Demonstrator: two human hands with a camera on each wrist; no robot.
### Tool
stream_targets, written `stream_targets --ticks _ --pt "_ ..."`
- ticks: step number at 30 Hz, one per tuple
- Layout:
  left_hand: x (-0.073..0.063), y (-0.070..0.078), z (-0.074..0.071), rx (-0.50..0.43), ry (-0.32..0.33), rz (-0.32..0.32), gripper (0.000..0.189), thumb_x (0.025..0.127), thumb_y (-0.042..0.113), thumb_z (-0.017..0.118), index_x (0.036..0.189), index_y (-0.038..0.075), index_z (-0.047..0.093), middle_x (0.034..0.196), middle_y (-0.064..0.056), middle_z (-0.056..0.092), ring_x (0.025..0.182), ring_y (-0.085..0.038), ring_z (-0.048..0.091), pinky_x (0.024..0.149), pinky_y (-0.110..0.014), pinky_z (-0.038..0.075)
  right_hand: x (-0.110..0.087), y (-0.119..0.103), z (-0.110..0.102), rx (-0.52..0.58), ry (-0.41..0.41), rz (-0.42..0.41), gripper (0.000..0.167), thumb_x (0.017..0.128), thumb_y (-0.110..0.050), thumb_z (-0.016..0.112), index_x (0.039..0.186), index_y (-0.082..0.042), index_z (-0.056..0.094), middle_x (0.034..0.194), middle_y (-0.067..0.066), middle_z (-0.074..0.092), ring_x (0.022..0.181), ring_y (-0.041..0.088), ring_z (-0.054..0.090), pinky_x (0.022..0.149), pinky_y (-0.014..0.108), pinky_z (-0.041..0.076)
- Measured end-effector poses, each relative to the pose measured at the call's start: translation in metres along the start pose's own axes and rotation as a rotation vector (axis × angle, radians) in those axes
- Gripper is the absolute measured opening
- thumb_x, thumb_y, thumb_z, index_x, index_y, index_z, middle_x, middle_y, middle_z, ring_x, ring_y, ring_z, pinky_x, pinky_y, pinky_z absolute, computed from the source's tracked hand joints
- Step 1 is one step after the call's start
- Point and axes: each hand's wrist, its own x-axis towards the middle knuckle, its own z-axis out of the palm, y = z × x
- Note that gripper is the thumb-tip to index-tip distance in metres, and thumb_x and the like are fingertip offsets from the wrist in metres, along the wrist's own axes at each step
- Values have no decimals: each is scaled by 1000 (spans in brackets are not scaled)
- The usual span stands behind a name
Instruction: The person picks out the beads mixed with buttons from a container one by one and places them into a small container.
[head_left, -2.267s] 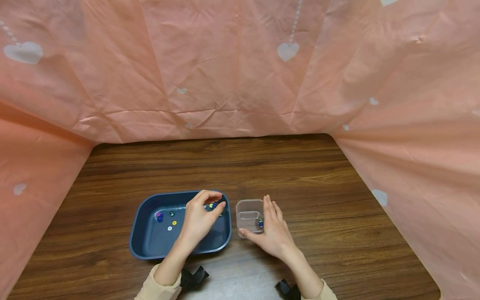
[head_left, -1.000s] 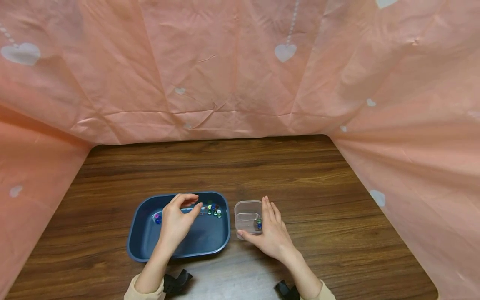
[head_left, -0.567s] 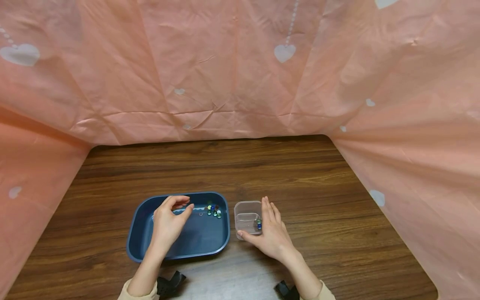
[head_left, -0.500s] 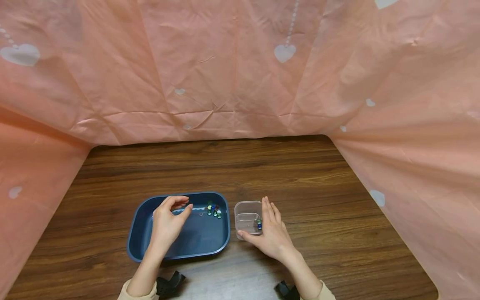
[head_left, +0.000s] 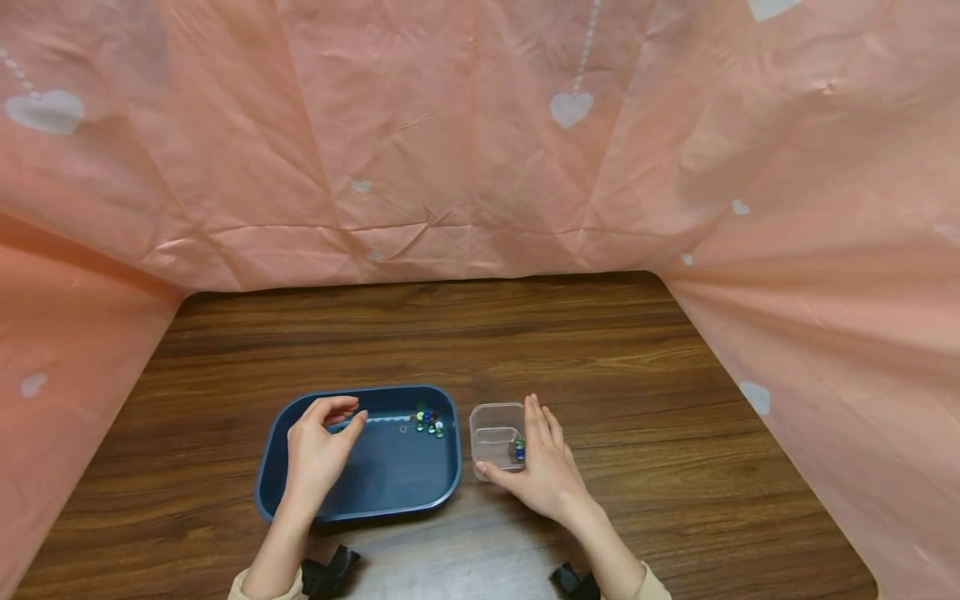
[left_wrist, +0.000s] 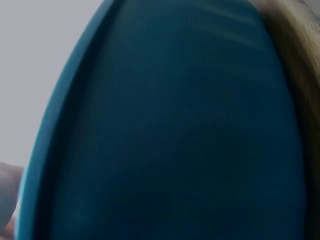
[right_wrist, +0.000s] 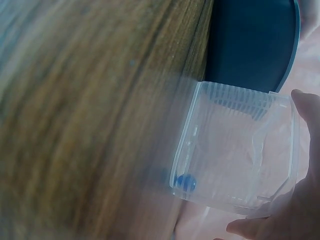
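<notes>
Pink sheeting (head_left: 465,150) printed with white hearts walls in a wooden table (head_left: 525,333) on three sides. Near the table's front edge sits a blue tray (head_left: 288,433); its long axis runs left to right across the person's front. Just beside the tray's right end, apart from it by a narrow strip of wood, stands a small clear plastic cup (head_left: 495,433).

The left hand (head_left: 315,454) hovers over the left half of the tray, thumb and forefinger curled toward each other in a pinch; whether anything lies between them cannot be told, since the hand covers that spot and the left wrist view shows only blurred blue tray floor (left_wrist: 170,130). The right hand (head_left: 547,475) rests on the table against the cup's right side, fingers (head_left: 534,417) straight along its wall and thumb at its near corner, steadying rather than clasping it (right_wrist: 300,150).

A cluster of small coloured beads (head_left: 429,422) lies by the tray's far right corner, to the right of the left hand and well apart from its fingertips, yet nearer that hand than the right one, which is occupied at the cup. A few beads (head_left: 517,450) already lie inside the cup; one blue bead (right_wrist: 186,182) shows at its base.
</notes>
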Motion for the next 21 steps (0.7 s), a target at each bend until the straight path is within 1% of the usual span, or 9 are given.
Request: stream_targets --ticks 5,11,14,17,21 --pt "1 -5 -2 10 36 6 23 83 4 76 104 -2 71 101 -16 68 92 -32 65 82 -49 53 0 0 -1 3 3 -1 119 77 -68 68 156 -2 8 162 16 13 147 39 13 109 65 25" --pt "1 -7 -5 21 57 3 22 83 5 75 103 -3 71 100 -16 68 91 -32 65 82 -51 52 0 1 -1 -1 1 -3 119 78 -68 68 156 -2 8 162 16 13 147 39 13 110 65 25" --pt "0 -8 -6 16 56 -4 22 84 5 74 104 -3 70 100 -17 68 92 -32 65 82 -51 52 0 0 -1 0 0 -3 119 78 -68 67 156 -2 7 162 16 12 147 39 13 110 65 25" --pt "1 -9 -7 15 42 -20 23 85 5 73 106 -4 70 103 -19 67 94 -33 64 83 -50 52 1 1 -1 0 -1 -3 119 78 -68 67 156 -2 7 162 16 12 147 39 12 109 66 25" --pt "2 -11 -9 37 24 -50 25 85 8 74 108 -3 69 105 -20 67 95 -34 65 83 -48 52 1 1 -2 -5 -1 -1 119 78 -68 67 156 -3 7 162 16 12 147 39 13 108 66 26"
